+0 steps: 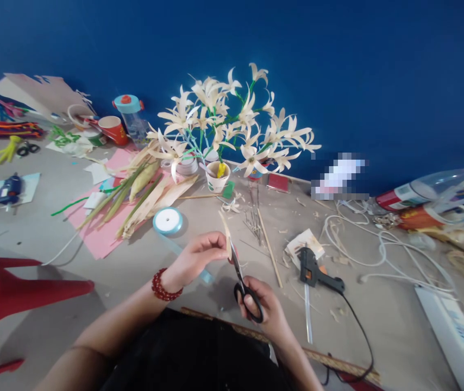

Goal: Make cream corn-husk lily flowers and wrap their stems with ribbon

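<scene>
Between the fingertips of my left hand (207, 252) is a narrow strip of pale corn husk (227, 234), pointing up. My right hand (267, 304) grips black-handled scissors (240, 282), with fingers through the loops. The scissor blades lie right beside the strip; whether they are cutting into it I cannot tell. Past my hands, pale husk flowers (215, 119) on green stems stand in a paper cup (218, 178). A roll of light blue ribbon (167, 220) lies left of my left hand, its loose end running under my wrist.
A black glue gun (313, 269) rests on the right, its cord hanging over the front edge. White cable (362, 260) coils beyond it, near a power strip (447, 326). Husks (146, 184) cover pink paper (97, 233) on the left. A red stool (12, 293) stands front left.
</scene>
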### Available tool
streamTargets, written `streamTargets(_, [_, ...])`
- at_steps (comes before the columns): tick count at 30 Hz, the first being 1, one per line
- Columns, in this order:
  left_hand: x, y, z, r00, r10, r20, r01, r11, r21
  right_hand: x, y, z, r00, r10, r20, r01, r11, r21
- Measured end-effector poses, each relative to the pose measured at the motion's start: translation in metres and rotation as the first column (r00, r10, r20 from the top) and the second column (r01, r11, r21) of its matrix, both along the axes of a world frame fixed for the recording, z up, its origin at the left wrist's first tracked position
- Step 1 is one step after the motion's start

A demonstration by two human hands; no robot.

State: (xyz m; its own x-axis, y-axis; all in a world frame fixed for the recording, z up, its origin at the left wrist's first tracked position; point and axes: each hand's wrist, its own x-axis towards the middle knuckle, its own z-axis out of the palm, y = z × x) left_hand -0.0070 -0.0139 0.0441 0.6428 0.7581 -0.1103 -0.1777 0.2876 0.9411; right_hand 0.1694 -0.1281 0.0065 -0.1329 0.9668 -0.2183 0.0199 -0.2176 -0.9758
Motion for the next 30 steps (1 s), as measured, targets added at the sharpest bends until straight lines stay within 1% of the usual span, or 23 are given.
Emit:
streamTargets(4, [-0.0012,0.0014,0.0023,0.999,-0.034,0.002,0.034,0.999,0.01,0.002,0.0008,0.0009,1.0,0.009,0.013,-0.009,1.0,-0.002])
streamTargets(9, [-0.002,0.0012,0.004,0.992,-0.125,-0.029,0.125,0.992,0.017,0.0037,0.0058,0.0051,0.999,0.035,0.006,-0.035,0.999,0.014])
streamTargets(14, [-0.0039,0.0001,0.0042,0.987,-0.158,-0.034,0.159,0.987,0.005,0.0052,0.0096,0.0077,0.998,0.061,0.017,-0.061,0.998,0.023])
streamTargets(20, [-0.0062,0.0028,0.0032,0.984,-0.176,-0.024,0.176,0.984,0.003,0.0066,0.0084,0.005,0.996,0.077,0.035,-0.078,0.996,0.034])
streamTargets(26, [-0.007,0.004,0.0023,0.985,-0.171,-0.025,0.171,0.985,0.01,0.0053,0.0085,0.0024,0.997,0.074,0.017,-0.075,0.996,0.041])
streamTargets(30, [-0.0076,0.0043,0.0016,0.986,-0.164,-0.01,0.165,0.986,0.007,0.004,0.0096,0.0015,0.997,0.072,0.04,-0.075,0.995,0.061])
